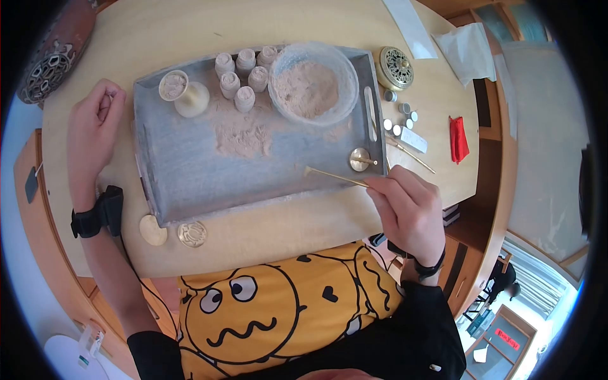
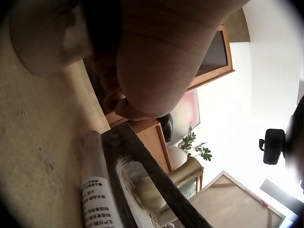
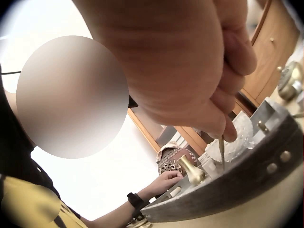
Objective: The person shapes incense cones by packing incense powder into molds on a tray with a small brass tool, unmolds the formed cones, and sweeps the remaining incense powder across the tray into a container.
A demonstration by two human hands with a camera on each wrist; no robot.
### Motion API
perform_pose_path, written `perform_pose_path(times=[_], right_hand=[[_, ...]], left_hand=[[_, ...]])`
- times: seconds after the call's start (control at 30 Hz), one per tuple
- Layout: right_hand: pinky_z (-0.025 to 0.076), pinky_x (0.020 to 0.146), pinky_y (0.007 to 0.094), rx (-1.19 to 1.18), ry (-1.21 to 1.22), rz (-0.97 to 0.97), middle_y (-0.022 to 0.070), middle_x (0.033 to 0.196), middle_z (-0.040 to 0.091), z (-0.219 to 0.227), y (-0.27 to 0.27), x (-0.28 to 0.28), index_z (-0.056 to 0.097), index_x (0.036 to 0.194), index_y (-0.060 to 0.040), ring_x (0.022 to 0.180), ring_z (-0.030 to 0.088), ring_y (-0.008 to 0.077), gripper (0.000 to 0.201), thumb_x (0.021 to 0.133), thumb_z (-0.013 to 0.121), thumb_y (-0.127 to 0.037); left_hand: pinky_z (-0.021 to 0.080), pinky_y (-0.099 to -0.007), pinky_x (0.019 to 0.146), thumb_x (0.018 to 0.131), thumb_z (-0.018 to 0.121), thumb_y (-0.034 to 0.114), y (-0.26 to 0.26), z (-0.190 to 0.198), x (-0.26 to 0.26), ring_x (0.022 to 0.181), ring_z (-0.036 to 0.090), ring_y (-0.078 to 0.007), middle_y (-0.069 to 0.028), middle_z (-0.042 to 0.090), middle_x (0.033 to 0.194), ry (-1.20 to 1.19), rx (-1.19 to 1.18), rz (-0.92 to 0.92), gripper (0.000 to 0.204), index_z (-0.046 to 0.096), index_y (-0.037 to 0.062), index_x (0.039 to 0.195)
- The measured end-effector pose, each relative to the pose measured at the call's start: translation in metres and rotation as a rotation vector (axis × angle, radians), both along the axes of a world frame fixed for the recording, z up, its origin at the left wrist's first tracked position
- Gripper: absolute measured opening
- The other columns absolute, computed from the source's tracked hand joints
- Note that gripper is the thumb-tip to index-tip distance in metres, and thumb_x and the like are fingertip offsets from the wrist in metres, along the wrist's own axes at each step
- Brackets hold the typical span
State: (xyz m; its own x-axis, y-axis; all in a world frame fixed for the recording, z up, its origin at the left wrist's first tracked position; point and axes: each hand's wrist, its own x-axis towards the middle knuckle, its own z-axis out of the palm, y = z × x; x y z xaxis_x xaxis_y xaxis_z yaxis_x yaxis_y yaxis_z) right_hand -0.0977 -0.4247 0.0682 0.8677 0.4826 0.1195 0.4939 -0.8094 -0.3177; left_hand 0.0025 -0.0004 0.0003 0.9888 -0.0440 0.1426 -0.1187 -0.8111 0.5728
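Observation:
In the head view the right hand pinches a thin brass tool, its small flat tip over the lower right part of the grey tray. The right wrist view shows fingers around that tool. The left hand rests on the table left of the tray, fingers curled in, holding nothing visible. Tan powder lies in the tray, below several small powder-dusted jars. A bowl of powder and a brass vase stand along the tray's back.
A brass stamp-like piece sits in the tray's right corner. Right of the tray are an openwork brass burner, small pots, a brush and a red cloth. Two brass discs lie near the front edge.

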Motion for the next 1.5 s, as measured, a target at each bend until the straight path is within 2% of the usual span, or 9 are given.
perform_pose_path(times=[0.1, 0.2, 0.5, 0.77, 0.87, 0.93, 1.07, 1.23, 1.5], right_hand=[[0.048, 0.051, 0.0345, 0.017, -0.043, 0.034, 0.0063, 0.072, 0.054, 0.002, 0.0, -0.001, 0.067, 0.088, -0.0015, 0.061, 0.061, 0.0238, 0.015, 0.075, 0.075, 0.001], [0.044, 0.049, 0.0352, -0.005, -0.04, -0.044, 0.0062, 0.071, 0.052, 0.01, -0.013, -0.003, 0.069, 0.091, -0.0015, 0.057, 0.057, 0.0232, 0.016, 0.076, 0.075, 0.002], [0.048, 0.051, 0.0348, 0.03, -0.007, -0.02, 0.0068, 0.071, 0.053, -0.003, -0.004, 0.002, 0.069, 0.092, -0.0019, 0.058, 0.058, 0.0241, 0.015, 0.078, 0.074, 0.001], [0.043, 0.049, 0.036, 0.003, 0.053, -0.043, 0.0071, 0.07, 0.053, 0.011, -0.027, 0.003, 0.068, 0.089, -0.0016, 0.057, 0.057, 0.0248, 0.012, 0.079, 0.075, -0.002], [0.047, 0.051, 0.0354, -0.001, 0.071, -0.017, 0.0075, 0.073, 0.056, 0.007, -0.017, 0.004, 0.068, 0.089, -0.0017, 0.06, 0.06, 0.0255, 0.012, 0.079, 0.074, -0.002], [0.051, 0.055, 0.0351, 0.012, 0.064, 0.012, 0.0084, 0.076, 0.058, 0.002, -0.005, 0.005, 0.068, 0.089, -0.0017, 0.064, 0.064, 0.0265, 0.012, 0.078, 0.074, -0.001], [0.05, 0.053, 0.0356, 0.096, 0.052, 0.017, 0.0085, 0.074, 0.057, -0.001, -0.002, 0.009, 0.068, 0.089, -0.0014, 0.062, 0.062, 0.0265, 0.012, 0.079, 0.074, -0.001], [0.045, 0.051, 0.0355, -0.006, 0.075, -0.006, 0.0078, 0.07, 0.054, 0.015, -0.024, 0.009, 0.069, 0.09, -0.0006, 0.057, 0.058, 0.0254, 0.012, 0.079, 0.074, 0.0], [0.046, 0.05, 0.0353, -0.078, -0.003, -0.022, 0.0066, 0.07, 0.054, 0.013, -0.003, 0.008, 0.067, 0.085, -0.002, 0.059, 0.059, 0.0242, 0.011, 0.078, 0.075, -0.003]], left_hand=[[0.025, -0.0302, 0.053, 0.099, 0.06, 0.014, 0.001, 0.002, 0.002, 0.059, 0.026, -0.0093, -0.0015, 0.027, 0.063, -0.009, 0.011, 0.003, 0.019, 0.055, -0.0006, 0.088], [0.025, -0.0304, 0.053, 0.099, 0.059, 0.014, -0.001, 0.0, 0.0, 0.058, 0.026, -0.0094, -0.0018, 0.026, 0.063, -0.008, 0.011, -0.003, 0.019, 0.055, -0.0006, 0.088], [0.025, -0.0311, 0.053, 0.099, 0.059, 0.013, 0.001, 0.0, 0.0, 0.058, 0.026, -0.0096, -0.0022, 0.026, 0.063, -0.022, 0.019, -0.003, 0.018, 0.055, -0.0005, 0.088], [0.025, -0.0302, 0.053, 0.099, 0.06, 0.012, 0.003, 0.0, 0.0, 0.058, 0.025, -0.0095, -0.0018, 0.026, 0.063, -0.025, 0.024, -0.019, 0.018, 0.054, 0.0001, 0.088], [0.024, -0.0283, 0.054, 0.101, 0.058, 0.013, 0.004, 0.001, 0.0, 0.061, 0.027, -0.0071, 0.0011, 0.029, 0.065, 0.003, 0.038, -0.027, 0.017, 0.054, 0.0, 0.091], [0.025, -0.0306, 0.053, 0.099, 0.06, 0.014, 0.001, 0.002, 0.001, 0.058, 0.026, -0.0098, -0.0021, 0.027, 0.063, -0.009, 0.021, -0.007, 0.019, 0.054, -0.0001, 0.088], [0.025, -0.0309, 0.053, 0.099, 0.06, 0.014, 0.003, 0.001, 0.001, 0.058, 0.026, -0.01, -0.0023, 0.027, 0.063, -0.006, 0.014, -0.003, 0.018, 0.054, -0.0001, 0.088], [0.026, -0.031, 0.053, 0.098, 0.06, 0.013, 0.002, 0.002, -0.001, 0.058, 0.027, -0.0104, -0.0032, 0.028, 0.063, -0.03, 0.03, -0.017, 0.017, 0.054, -0.0007, 0.089], [0.026, -0.0308, 0.053, 0.098, 0.06, 0.013, 0.002, 0.002, 0.001, 0.058, 0.027, -0.0103, -0.003, 0.028, 0.063, -0.023, 0.046, -0.022, 0.017, 0.054, -0.001, 0.09]])
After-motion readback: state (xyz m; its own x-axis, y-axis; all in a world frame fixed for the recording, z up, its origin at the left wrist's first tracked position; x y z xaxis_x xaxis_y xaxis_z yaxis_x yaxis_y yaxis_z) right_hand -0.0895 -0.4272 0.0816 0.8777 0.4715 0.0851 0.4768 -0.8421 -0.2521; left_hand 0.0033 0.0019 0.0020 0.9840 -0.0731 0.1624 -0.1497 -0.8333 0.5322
